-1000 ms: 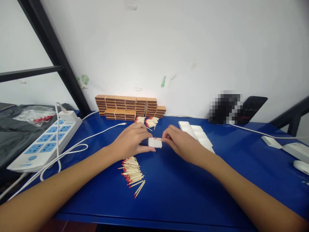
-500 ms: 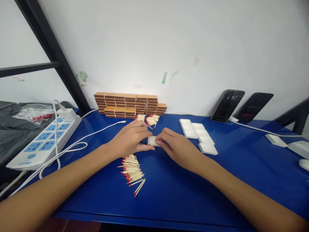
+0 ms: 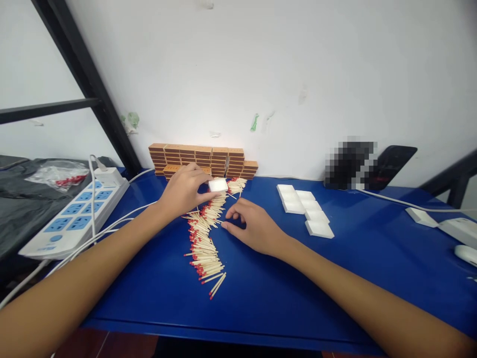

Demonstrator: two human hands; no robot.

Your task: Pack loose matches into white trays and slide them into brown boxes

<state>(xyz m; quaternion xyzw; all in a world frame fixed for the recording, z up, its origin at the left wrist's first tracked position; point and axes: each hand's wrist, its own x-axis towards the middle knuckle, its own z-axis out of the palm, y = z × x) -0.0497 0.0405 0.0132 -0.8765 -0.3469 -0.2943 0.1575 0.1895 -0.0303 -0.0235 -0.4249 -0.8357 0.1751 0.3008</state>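
On the blue table [image 3: 268, 298], the matches [image 3: 204, 248] run away from the near edge in a long heap; they look light, stiff and apt to roll or snap, best taken by the bare wooden ends. The right hand [image 3: 257, 228] is beside them, thumb and forefinger apart, thumb tip close to the sticks. Well to its right lie the loose trays [image 3: 292, 200]. Farther off, the left hand [image 3: 184, 191] pinches a white tray [image 3: 218, 186] by its edge above the heap; probably thin card, near weightless, easily crushed, so its side walls suit a gentle grip. Behind stand stacked matchboxes [image 3: 196, 155].
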